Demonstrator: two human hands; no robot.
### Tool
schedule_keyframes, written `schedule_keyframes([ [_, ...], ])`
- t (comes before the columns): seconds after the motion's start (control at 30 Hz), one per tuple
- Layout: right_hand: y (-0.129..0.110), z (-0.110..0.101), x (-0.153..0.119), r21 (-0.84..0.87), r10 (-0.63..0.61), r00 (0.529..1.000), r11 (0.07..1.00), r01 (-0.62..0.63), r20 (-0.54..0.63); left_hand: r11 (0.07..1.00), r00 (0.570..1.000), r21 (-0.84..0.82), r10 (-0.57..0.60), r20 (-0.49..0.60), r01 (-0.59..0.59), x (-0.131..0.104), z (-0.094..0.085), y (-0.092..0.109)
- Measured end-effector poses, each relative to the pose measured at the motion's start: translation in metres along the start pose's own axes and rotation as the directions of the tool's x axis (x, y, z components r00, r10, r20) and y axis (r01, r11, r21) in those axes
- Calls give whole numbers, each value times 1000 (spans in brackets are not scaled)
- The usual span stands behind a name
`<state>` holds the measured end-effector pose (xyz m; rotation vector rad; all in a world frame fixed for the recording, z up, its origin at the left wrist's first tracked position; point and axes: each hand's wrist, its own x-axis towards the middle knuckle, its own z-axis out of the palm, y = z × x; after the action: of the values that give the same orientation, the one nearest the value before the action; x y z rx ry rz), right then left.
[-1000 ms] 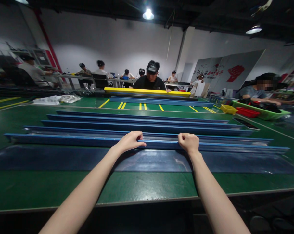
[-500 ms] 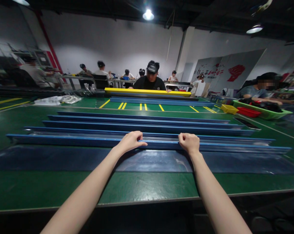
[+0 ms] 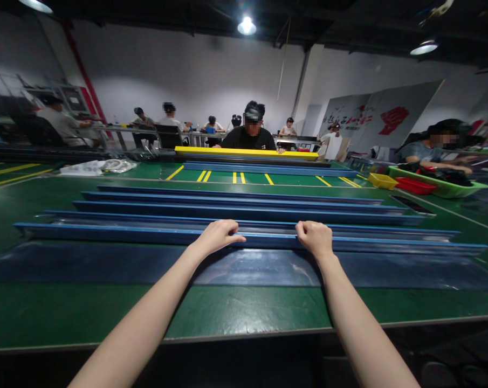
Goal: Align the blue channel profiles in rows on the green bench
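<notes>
A long blue channel-shaped strip [image 3: 118,233] lies crosswise in front of me, its raised edges running left to right. My left hand [image 3: 217,235] is closed over its near edge left of the middle, thumb on the near side. To the right, my right hand [image 3: 315,238] has its fingers curled over the same edge. A gap separates the two hands. Closer to me, a flat, glossy, see-through sheet [image 3: 252,269] rests on the table under my wrists. Just behind the held strip are more blue strips [image 3: 146,208], parallel to it.
Across the green table [image 3: 235,310], a person in black [image 3: 247,137] holds a yellow strip [image 3: 244,153]. At right are a yellow tray [image 3: 382,181], a red tray [image 3: 416,186], a green basket [image 3: 458,190] and a phone-like flat thing [image 3: 413,205]. Clear plastic bags [image 3: 98,166] lie far left.
Both hands keep their hold on the blue strip, with no clear movement of it. The whole view has shifted very slightly.
</notes>
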<state>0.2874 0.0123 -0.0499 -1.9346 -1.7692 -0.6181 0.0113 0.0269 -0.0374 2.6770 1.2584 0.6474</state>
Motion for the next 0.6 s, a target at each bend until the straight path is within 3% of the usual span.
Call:
schedule_keyframes([
  [0.27, -9, -3, 0, 16, -92, 996, 996, 92, -14, 994, 999, 102, 46, -11, -45, -3, 2, 1],
  [0.6, -68, -1, -5, 120, -276, 959, 952, 282, -64, 973, 994, 212, 101, -33, -91, -5, 4, 2],
])
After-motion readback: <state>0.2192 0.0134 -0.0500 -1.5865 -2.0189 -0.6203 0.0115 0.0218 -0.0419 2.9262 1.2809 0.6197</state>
